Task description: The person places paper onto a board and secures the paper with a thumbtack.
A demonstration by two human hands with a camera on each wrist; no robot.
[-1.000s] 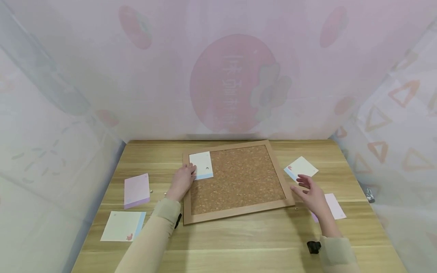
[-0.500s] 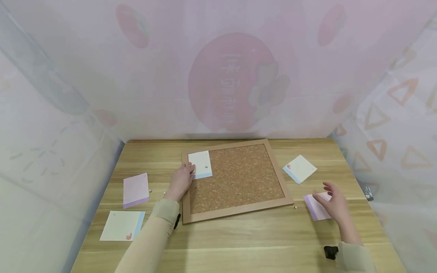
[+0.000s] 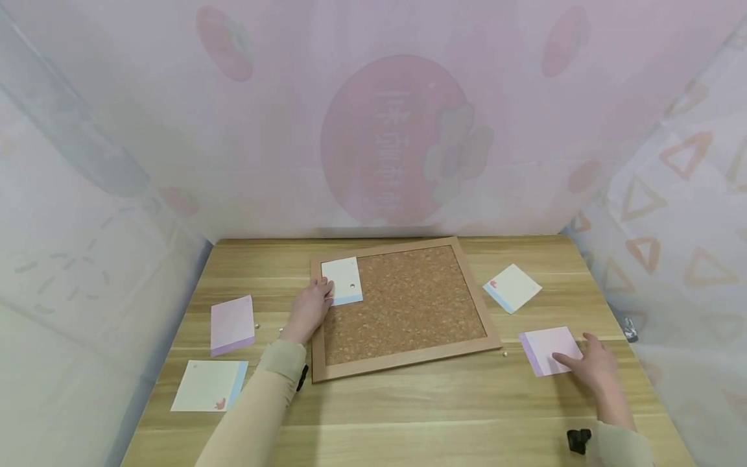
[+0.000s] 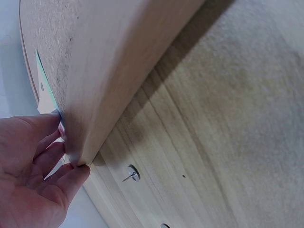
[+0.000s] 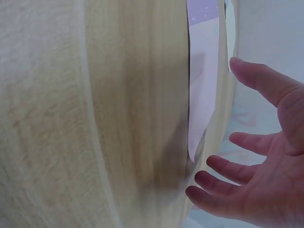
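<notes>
A cork board (image 3: 408,305) in a wooden frame lies slightly turned on the table. At its upper left corner lies a white note card (image 3: 343,275) with a blue strip and a small round metal thumbtack head (image 3: 353,286). My left hand (image 3: 309,310) grips the board's left frame edge; in the left wrist view, its thumb touches the card side and its other fingers reach the frame's outer side. My right hand (image 3: 594,370) hovers with spread fingers at the right edge of a pink note card (image 3: 551,350) with a purple strip. It holds nothing.
A white card (image 3: 513,287) lies right of the board. Toward the left lie a pink card (image 3: 232,324) and a larger white card (image 3: 207,386). Loose thumbtacks (image 4: 134,173) lie left of the board; another thumbtack (image 3: 505,354) sits near its lower right corner. Fabric walls surround the table.
My right hand has moved right and toward me, from beside the white card, over the pink card, to its right edge. My left hand stays on the board.
</notes>
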